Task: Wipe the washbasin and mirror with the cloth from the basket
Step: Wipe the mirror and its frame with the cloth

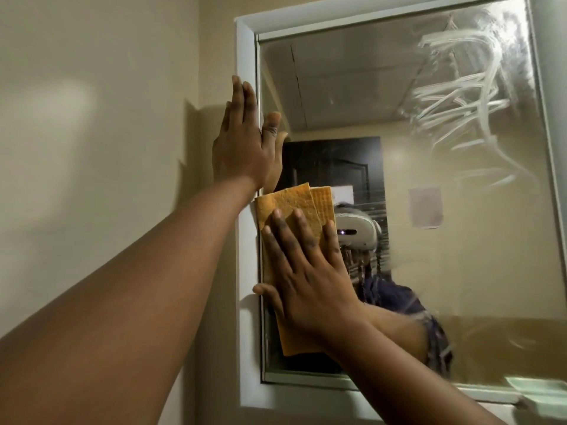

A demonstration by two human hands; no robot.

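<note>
A wall mirror [445, 240] in a white frame [246, 87] fills the right half of the view. White soapy streaks smear its upper right glass. My right hand [303, 271] lies flat on an orange cloth [291, 204], pressing it against the glass at the mirror's left edge. Its fingers are spread over the cloth. My left hand [242, 142] rests flat and open on the left side of the frame, just above the cloth, thumb on the glass. The washbasin is out of view.
A cream wall [107, 118] runs along the left of the mirror. The glass reflects a person, a dark door and a ceiling. A pale green dish [540, 391] sits at the mirror's lower right corner.
</note>
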